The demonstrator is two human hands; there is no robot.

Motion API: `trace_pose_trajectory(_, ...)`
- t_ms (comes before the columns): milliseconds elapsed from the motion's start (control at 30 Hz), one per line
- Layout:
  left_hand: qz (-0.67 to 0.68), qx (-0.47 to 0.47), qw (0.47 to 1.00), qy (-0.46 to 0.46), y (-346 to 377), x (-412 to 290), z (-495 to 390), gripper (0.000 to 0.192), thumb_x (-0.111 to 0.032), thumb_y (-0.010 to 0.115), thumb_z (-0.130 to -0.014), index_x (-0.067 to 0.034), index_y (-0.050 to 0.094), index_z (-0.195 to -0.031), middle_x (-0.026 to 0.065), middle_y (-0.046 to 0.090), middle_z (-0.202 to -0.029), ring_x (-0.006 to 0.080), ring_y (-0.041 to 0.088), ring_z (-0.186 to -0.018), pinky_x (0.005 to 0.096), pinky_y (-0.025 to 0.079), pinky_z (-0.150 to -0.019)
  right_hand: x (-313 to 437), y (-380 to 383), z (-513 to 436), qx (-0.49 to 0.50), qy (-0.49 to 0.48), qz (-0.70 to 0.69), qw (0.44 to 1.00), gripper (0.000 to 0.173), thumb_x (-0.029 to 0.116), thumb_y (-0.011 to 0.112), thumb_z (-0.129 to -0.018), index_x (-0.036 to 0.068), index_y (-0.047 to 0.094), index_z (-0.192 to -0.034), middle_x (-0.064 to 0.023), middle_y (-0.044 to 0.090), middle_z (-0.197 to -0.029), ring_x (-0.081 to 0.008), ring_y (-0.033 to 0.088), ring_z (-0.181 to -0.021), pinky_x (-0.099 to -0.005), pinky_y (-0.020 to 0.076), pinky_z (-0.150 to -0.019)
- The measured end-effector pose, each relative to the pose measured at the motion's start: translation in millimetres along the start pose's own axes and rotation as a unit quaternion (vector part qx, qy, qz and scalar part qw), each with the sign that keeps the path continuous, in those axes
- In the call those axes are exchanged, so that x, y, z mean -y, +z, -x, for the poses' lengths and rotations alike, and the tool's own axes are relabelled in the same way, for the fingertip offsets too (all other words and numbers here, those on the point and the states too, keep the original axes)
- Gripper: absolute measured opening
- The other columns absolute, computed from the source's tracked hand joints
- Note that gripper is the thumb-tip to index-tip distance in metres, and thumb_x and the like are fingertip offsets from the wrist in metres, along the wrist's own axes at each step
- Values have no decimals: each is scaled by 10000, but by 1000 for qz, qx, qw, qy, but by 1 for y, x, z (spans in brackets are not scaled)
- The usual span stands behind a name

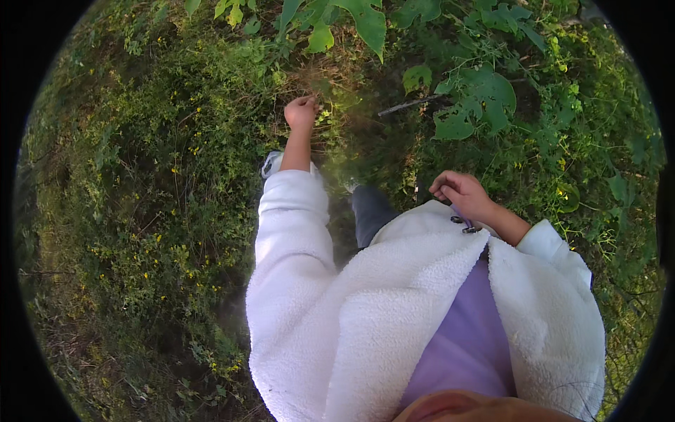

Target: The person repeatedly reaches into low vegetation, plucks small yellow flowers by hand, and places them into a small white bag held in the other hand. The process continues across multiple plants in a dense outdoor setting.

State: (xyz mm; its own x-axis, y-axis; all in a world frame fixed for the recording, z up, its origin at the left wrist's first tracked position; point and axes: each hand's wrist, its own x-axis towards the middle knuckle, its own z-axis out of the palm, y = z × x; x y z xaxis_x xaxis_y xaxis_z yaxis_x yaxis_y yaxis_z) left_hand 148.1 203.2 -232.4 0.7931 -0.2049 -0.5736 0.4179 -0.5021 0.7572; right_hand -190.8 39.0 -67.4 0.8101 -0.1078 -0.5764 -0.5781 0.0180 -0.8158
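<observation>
My left hand [301,112] reaches forward over the low weeds, its fingers curled inward near a patch of dry stems [321,79]. Whether a stem is pinched in those fingers is too small to tell. Closer to my body, my right hand [464,194] is bent with loosely curled fingers beside the front edge of a white fleece jacket [390,274]. A purple strip [460,213] and dark fasteners [469,229] show just under its palm. I cannot see whether this hand grips anything.
Large hole-eaten leaves [477,100] hang ahead and to the right, with a grey stick [411,104] beside them. Dense greenery with small yellow flowers [158,237] covers the left. A grey trouser leg [372,213] and a pale shoe [272,163] stand among the plants.
</observation>
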Motion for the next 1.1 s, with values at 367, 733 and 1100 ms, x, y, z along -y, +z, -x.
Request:
trace_pose_trajectory(367, 284, 84, 954, 46, -43, -66, 188, 180, -49, 601, -829, 37, 612, -987, 87, 649, -861, 137, 625, -723, 236, 516, -652, 87, 42, -101, -179, -366, 234, 883, 410, 107, 618, -766, 79, 469, -1147, -136, 487, -1138, -281, 542, -985, -368, 446, -861)
trace_pose_trajectory(733, 20, -56, 968, 244, -30, -72, 236, 155, -125, 664, -766, -33, 670, -890, 66, 651, -738, 95, 570, -600, 247, 458, -577, 119, 39, -70, -120, -293, 326, 891, 432, 31, 531, -800, 105, 473, -1221, -138, 510, -1116, -320, 534, -966, -383, 445, -852)
trace_pose_trajectory(1100, -247, -7, 835, 492, -12, -104, 252, 124, -84, 620, -775, -26, 636, -883, 123, 611, -795, 251, 590, -670, 311, 469, -615, 128, 22, -98, 44, -341, 391, 854, 327, 37, 447, -770, 67, 556, -1077, -163, 592, -979, -355, 542, -950, -425, 423, -844)
